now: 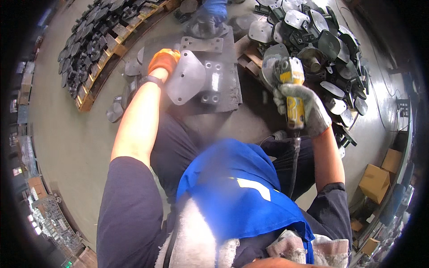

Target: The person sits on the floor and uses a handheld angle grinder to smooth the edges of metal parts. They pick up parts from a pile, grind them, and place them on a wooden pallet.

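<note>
Plate [187, 80], upper centre, looks stiff, heavy; left hand [163, 62] seemingly clamps its edge, best hold; right hand [309, 103] grips grinder [294, 108].

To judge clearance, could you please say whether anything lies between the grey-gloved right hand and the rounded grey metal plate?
Yes: a grey metal piece with holes lies beside the plate, toward the right hand; whether they're joined is unclear.
</note>
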A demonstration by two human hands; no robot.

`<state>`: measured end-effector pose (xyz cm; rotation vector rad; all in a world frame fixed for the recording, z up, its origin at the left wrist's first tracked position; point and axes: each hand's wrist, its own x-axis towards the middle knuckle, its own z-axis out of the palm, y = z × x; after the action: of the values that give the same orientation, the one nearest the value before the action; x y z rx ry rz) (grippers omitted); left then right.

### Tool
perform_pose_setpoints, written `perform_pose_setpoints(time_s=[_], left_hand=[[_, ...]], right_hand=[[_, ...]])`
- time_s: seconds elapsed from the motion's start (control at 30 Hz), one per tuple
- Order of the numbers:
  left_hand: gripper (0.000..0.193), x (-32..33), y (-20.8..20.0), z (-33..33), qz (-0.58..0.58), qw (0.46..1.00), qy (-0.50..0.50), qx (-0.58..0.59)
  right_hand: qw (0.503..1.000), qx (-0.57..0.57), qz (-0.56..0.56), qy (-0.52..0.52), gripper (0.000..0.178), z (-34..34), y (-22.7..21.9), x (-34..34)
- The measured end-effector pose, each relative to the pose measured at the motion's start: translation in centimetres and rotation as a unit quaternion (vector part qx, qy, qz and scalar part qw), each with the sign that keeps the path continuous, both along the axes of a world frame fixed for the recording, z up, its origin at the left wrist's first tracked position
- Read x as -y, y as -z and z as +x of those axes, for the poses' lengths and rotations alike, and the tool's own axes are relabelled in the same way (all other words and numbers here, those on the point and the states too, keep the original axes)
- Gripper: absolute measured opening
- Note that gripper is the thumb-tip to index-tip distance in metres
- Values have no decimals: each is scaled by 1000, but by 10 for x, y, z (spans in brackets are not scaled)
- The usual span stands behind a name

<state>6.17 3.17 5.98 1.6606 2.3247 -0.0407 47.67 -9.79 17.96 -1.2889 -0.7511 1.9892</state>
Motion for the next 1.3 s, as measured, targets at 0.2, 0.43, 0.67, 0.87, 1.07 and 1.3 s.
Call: perform_pose_setpoints(time_s=[0.2, 0.43, 0.67, 0.87, 1.07, 1.3], left_hand=[[55, 18, -13, -2, -29, 999, -29, 35], [53, 24, -8, -29, -19, 1000, 1, 13], [54, 18, -5, -27, -44, 998, -34, 16], [55, 18, -20, -20, -75, 994, -54, 51], [56, 16, -20, -19, -78, 995, -41, 53], [54, 17, -22, -22, -87, 993, -39, 67]], right_hand=[[986, 145, 41, -69, 24, -29, -8, -51], [971, 174, 30, -161, 22, -49, 14, -85], [969, 184, 13, -166, 30, -86, 25, -118], [966, 199, 24, -165, 31, -102, 26, -129], [968, 173, -15, -182, 32, -91, 44, -136], [970, 188, -2, -157, 35, -107, 41, -141]])
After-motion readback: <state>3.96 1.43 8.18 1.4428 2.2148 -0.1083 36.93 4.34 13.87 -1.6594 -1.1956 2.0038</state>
